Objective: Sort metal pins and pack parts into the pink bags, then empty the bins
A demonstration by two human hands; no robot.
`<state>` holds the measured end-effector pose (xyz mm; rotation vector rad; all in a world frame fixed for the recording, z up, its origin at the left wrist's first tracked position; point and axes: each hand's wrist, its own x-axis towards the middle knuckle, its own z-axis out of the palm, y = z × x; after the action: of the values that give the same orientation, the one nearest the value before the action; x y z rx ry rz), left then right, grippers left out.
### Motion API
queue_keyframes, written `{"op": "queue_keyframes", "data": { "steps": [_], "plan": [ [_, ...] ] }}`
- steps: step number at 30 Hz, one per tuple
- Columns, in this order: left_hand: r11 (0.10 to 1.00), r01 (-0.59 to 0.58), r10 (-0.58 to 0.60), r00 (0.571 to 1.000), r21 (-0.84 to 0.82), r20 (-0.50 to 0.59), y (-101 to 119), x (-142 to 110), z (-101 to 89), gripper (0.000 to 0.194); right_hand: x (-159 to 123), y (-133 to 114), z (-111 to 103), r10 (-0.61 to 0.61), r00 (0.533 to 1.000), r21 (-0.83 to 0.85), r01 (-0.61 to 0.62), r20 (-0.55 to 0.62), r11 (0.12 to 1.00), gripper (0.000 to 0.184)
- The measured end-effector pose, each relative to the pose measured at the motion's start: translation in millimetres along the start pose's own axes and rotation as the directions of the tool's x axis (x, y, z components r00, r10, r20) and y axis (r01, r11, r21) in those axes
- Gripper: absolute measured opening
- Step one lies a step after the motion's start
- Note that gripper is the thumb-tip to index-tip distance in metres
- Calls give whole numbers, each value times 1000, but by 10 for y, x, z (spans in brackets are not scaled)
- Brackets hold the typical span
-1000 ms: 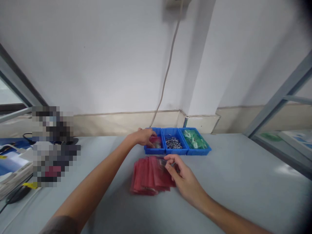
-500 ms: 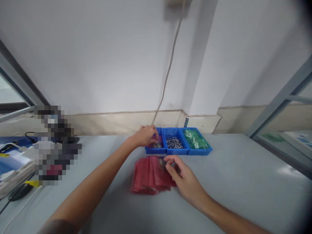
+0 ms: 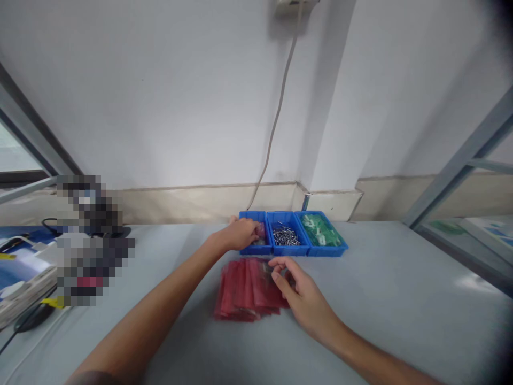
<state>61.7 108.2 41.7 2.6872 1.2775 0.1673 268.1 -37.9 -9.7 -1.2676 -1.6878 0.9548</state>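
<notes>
My left hand [image 3: 239,234] reaches over the near left side of the left blue bin [image 3: 262,249], its fingers curled down among small reddish and clear items [image 3: 260,231]. What its fingertips hold, if anything, is hidden. Below the bins lies a fanned stack of flat red translucent bags [image 3: 240,291]. At the stack's right edge is my right hand [image 3: 298,289], thumb and forefinger bent with a gap between them. These fingertips touch or hover over the top bag, where something greyish shows through; which of the two I cannot tell.
Beside the left bin stand a blue bin of small metal pins [image 3: 285,235] and one of green packets [image 3: 323,231]. Cables and a power strip [image 3: 32,286] lie at the left, near a blurred patch. A cord [image 3: 276,117] hangs down the wall; a metal frame [image 3: 460,160] stands right.
My left hand has lowered slightly toward the near side of the left bin, so more of the bin's far edge shows. My right hand and the red bags stay nearly where they were.
</notes>
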Motion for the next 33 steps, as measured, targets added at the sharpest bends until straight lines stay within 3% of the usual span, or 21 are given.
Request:
{"op": "queue_keyframes", "data": {
  "steps": [10,19,25,33],
  "plan": [
    [1000,0,-1,1000,-17,-31,-66,30,103,27,-6,-17,-1,7,1000,6,-7,11,1000,26],
    [992,-82,79,996,-99,-28,35,-215,-101,42,3,-13,1,2,1000,7,-2,22,1000,24],
    [944,-185,143,976,-273,-165,48,-467,-34,45,-8,-16,12,-14,999,-14,15,35,1000,23],
    [943,-238,188,958,-234,-218,3,-509,107,46,-22,-50,-6,-63,995,-93,70,81,993,21]
  ]
}}
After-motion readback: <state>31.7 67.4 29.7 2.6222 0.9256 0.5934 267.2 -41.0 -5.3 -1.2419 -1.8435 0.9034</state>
